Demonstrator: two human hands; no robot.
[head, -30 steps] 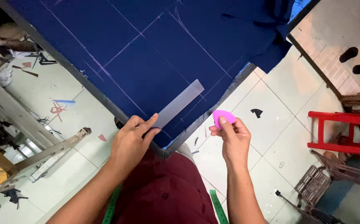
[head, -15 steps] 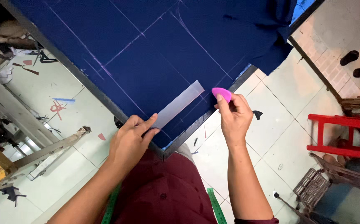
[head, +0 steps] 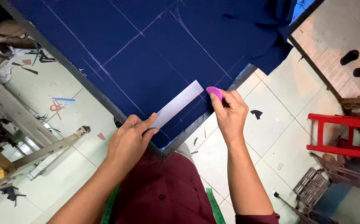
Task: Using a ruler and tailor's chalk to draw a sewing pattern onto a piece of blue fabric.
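Two hands work at the near corner of a bench (head: 105, 101) spread with dark blue cloth (head: 147, 54) that already carries pale chalk lines. At the left, the left hand (head: 130, 139) lies flat on the near end of a metal ruler (head: 176, 104), its fingers (head: 149, 122) spread and pressing down rather than gripping. The ruler runs slantwise away to the right over the cloth. Just past its far end, the right hand (head: 229, 112) pinches a pink tailor's chalk (head: 214, 92) between thumb and closed fingers, the chalk's edge at the ruler's tip.

For a clean line, I judge the left hand should bear down firmly so that neither ruler nor cloth creeps. The chalk is best kept tight against the ruler's edge and drawn in one even stroke, its thin edge leading. Beyond the bench, a red stool (head: 345, 135) stands at the right on the tiled floor (head: 279, 137).
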